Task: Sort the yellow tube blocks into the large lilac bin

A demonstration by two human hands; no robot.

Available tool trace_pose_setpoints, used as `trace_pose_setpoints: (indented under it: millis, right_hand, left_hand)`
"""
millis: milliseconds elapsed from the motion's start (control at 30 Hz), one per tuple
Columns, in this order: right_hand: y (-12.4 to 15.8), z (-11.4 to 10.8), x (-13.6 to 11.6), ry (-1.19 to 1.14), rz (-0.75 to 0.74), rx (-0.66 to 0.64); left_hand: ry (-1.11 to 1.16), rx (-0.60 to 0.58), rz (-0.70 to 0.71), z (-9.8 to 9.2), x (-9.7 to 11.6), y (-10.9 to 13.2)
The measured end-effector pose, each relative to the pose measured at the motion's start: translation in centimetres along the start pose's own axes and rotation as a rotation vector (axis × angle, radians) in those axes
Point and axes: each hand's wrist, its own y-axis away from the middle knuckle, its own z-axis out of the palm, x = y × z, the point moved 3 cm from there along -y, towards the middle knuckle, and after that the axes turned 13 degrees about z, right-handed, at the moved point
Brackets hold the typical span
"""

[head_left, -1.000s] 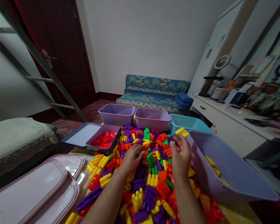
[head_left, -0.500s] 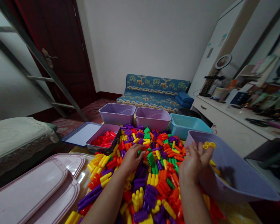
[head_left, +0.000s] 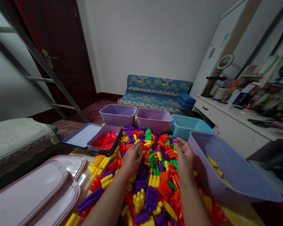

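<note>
Heaped across the table are plastic building blocks (head_left: 153, 194) in purple, yellow, orange, red and green, many shaped like joined tubes. My left hand (head_left: 132, 158) rests at the middle of the heap, fingers and thumb apart around a few pieces, with nothing clearly gripped. On the right side of the heap, my right hand (head_left: 185, 153) is open and appears empty, its fingers stretched forward above orange and green blocks. Close beside it stands a large lavender bin (head_left: 240, 169), in which several yellow blocks (head_left: 218, 172) lie.
Along the back stand two purple bins (head_left: 118, 117) (head_left: 154, 121) and a turquoise bin (head_left: 191, 125). A smaller box (head_left: 91, 146) with red blocks sits at left beside a blue-rimmed lid (head_left: 81, 135). Pale pink lids (head_left: 30, 191) overlap at front left. A patterned sofa (head_left: 153, 94) is behind.
My right hand has let go of a yellow block of joined tubes over the lavender bin and moved left, back above the heap. My left hand has barely shifted.
</note>
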Motion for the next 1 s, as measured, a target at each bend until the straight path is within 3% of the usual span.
trace_pose_setpoints:
  millis: [100, 200, 333, 500, 700, 1000]
  right_hand:
    - [0.1, 0.9, 2.0, 0.354, 0.071, -0.233]
    - [1.0, 1.5, 2.9, 0.777, 0.052, -0.346]
    - [2.4, 2.0, 2.3, 1.130, 0.000, -0.383]
    - [2.9, 2.3, 1.8, 1.124, -0.008, -0.455]
    - [2.8, 1.9, 2.2, 0.917, -0.015, -0.495]
    - [3.1, 2.7, 2.1, 0.840, -0.050, -0.437]
  left_hand:
    - [-0.250, 0.027, -0.202, -0.8, 0.1, 0.3]
    - [-0.420, -0.047, -0.357, -1.2, 0.5, 0.6]
    - [-0.410, -0.164, -0.310, -0.9, 1.0, 0.5]
    - [-0.233, -0.263, -0.122, -0.2, 0.4, 0.5]
    - [-0.044, -0.287, 0.054, -0.1, -0.5, 0.9]
    - [0.108, -0.241, 0.035, 0.1, -0.5, 0.9]
